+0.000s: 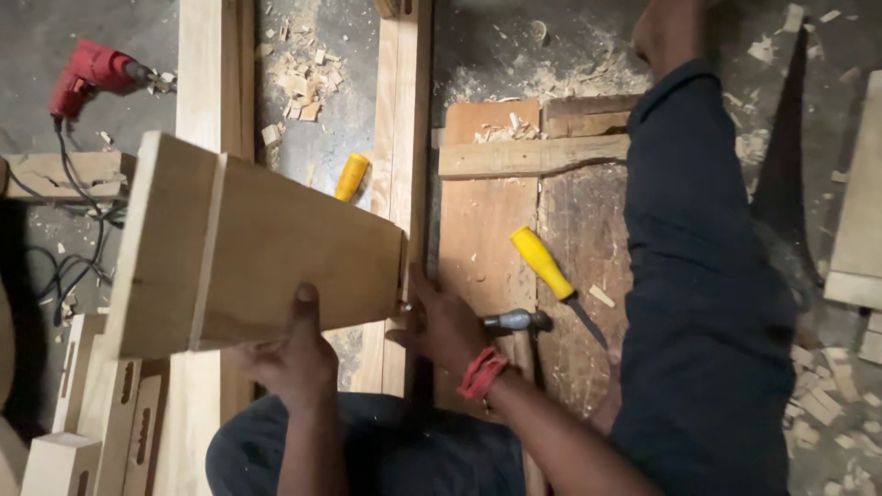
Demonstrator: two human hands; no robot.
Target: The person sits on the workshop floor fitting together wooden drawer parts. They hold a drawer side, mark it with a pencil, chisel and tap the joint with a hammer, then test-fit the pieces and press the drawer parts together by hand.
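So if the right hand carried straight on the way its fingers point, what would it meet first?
The right hand points up and left, its fingers already at the end of the wooden board. That board end comes first; the long timber rail lies just behind, though depth is unclear.

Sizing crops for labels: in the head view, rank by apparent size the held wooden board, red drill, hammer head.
1. wooden board, held nearest the camera, so inflated
2. red drill
3. hammer head
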